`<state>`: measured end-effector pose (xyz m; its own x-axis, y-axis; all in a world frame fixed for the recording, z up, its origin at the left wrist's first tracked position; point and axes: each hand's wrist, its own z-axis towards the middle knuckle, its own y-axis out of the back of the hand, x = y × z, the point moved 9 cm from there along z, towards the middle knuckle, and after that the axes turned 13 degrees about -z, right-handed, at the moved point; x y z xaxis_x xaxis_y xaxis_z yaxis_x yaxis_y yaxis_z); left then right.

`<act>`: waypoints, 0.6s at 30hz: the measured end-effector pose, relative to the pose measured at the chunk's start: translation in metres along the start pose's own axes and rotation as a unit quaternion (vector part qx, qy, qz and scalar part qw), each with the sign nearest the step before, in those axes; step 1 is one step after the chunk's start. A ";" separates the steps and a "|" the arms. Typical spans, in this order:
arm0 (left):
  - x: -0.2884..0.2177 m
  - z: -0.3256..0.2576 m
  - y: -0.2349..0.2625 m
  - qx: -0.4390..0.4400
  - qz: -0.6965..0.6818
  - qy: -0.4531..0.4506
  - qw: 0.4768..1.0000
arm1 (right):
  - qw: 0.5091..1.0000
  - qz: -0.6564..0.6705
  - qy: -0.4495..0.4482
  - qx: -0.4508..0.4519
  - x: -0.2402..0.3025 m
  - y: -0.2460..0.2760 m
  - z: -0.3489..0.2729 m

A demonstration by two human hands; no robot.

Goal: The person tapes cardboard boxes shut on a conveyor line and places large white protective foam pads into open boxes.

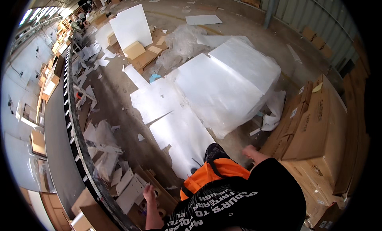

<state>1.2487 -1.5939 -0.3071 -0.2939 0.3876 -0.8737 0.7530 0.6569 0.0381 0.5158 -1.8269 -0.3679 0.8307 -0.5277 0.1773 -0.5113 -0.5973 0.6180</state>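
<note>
My left hand (149, 194) hangs low at my side, its fingers loosely bent and slightly apart, with nothing visible in it. It is nearest to a pile of white and brown board offcuts (129, 187) beside the conveyor. My right hand (250, 152) is held out from my body, fingers loosely curled and holding nothing that I can see. It is between the orange cloth (201, 179) at my waist and the stacked cardboard cartons (306, 127). My foot is on white sheeting (179, 131) spread over the floor.
A large stack wrapped in clear plastic (230, 72) stands ahead. Beyond it, a white panel (132, 27) leans upright near brown boards and crumpled film (183, 42). A long conveyor (59, 131) runs along the left, with scraps on the floor beside it. People are far back at the left.
</note>
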 end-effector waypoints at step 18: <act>-0.059 0.209 -0.393 0.018 0.279 0.303 0.911 | 0.975 0.077 0.177 -0.110 0.394 0.184 0.566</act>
<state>1.0937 -2.0101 -0.3723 -0.1231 0.9475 -0.2950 0.9003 0.2317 0.3686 0.6240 -2.4861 -0.6176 0.7923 -0.3350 0.5099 -0.6079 -0.3630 0.7061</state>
